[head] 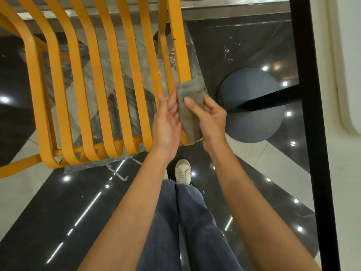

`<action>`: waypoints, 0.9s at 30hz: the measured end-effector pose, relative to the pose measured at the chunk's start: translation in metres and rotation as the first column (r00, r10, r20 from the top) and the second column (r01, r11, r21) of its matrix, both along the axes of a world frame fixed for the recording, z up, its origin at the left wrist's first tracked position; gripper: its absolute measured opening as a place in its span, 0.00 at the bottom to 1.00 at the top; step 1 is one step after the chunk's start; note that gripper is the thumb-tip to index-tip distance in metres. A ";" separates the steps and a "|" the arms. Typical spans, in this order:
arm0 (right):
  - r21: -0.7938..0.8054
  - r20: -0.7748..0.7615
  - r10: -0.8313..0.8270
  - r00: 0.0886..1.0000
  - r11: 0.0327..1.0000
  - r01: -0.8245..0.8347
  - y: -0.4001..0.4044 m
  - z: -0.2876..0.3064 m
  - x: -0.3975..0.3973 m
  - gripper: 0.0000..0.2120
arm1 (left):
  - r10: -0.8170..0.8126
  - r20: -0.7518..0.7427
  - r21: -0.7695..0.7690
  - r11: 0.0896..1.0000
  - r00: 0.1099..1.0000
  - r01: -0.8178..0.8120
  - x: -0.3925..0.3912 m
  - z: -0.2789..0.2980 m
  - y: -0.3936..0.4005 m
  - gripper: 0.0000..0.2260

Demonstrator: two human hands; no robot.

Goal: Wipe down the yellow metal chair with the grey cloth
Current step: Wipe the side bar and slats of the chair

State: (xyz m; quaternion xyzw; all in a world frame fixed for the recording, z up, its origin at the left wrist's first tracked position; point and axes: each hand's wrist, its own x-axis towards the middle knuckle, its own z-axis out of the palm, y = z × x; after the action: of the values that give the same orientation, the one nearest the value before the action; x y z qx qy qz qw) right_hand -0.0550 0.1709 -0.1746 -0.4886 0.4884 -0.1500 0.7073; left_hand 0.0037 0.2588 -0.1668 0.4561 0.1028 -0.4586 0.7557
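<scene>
The yellow metal chair (93, 79) fills the upper left, built of curved flat slats seen from above. A folded grey cloth (189, 110) is wrapped over the rightmost slat near its front bend. My right hand (210, 118) grips the cloth from the right, thumb pressed on its top face. My left hand (168, 122) lies against the cloth's left side, palm up, fingers relaxed and touching the cloth and the slat next to it.
Clear plastic sheeting (109, 106) lies under the chair on the glossy black-and-white floor. A round dark table base (252, 122) with a black post stands right of the hands. A black frame edge (310, 114) runs down the right. My shoe (183, 171) is below the chair.
</scene>
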 end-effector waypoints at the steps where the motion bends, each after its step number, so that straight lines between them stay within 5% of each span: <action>1: -0.026 0.007 -0.004 1.000 1.000 0.005 0.002 0.000 -0.002 0.08 | -0.003 0.002 0.003 1.000 1.000 0.003 -0.001 0.000 0.000 0.26; 5: -0.270 -0.180 -0.109 0.978 0.961 0.058 -0.016 -0.003 0.034 0.15 | 0.003 0.008 0.022 1.000 1.000 -0.003 0.000 0.001 0.001 0.25; 7: -0.245 -0.230 -0.128 0.965 0.967 0.070 -0.025 -0.006 0.043 0.18 | -0.003 0.004 0.007 1.000 1.000 0.003 0.001 0.002 0.001 0.26; 10: -0.052 -0.074 -0.042 0.996 0.998 0.038 -0.012 -0.004 0.021 0.07 | -0.005 -0.008 -0.009 1.000 1.000 0.005 0.002 0.003 0.001 0.26; 13: -0.018 0.033 -0.029 0.999 0.999 0.030 0.017 -0.001 0.000 0.09 | 0.008 -0.012 -0.002 1.000 1.000 -0.008 0.002 0.004 0.001 0.26; 16: -0.159 -0.064 -0.198 0.978 0.970 0.185 0.013 -0.001 0.025 0.03 | -0.012 -0.006 0.011 1.000 1.000 0.012 0.000 0.004 0.000 0.26; 19: -0.193 -0.218 -0.227 0.949 0.963 0.186 -0.012 -0.003 0.050 0.16 | -0.032 -0.005 -0.007 0.999 0.999 0.032 0.001 0.004 0.001 0.26; 23: 0.126 -0.174 -0.167 0.970 0.974 0.190 -0.034 -0.015 0.035 0.17 | 0.003 -0.009 0.019 1.000 1.000 -0.003 0.002 0.004 0.006 0.25; 27: 0.483 0.013 -0.232 0.973 0.853 0.197 -0.030 -0.023 -0.020 0.24 | 0.039 0.037 0.138 0.990 0.999 -0.044 0.001 0.002 0.020 0.22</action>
State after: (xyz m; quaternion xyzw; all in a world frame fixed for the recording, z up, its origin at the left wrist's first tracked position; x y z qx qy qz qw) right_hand -0.0746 0.1410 -0.1974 -0.2355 0.5361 -0.1198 0.8018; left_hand 0.0048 0.2791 -0.1650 0.5131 0.1307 -0.4265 0.7333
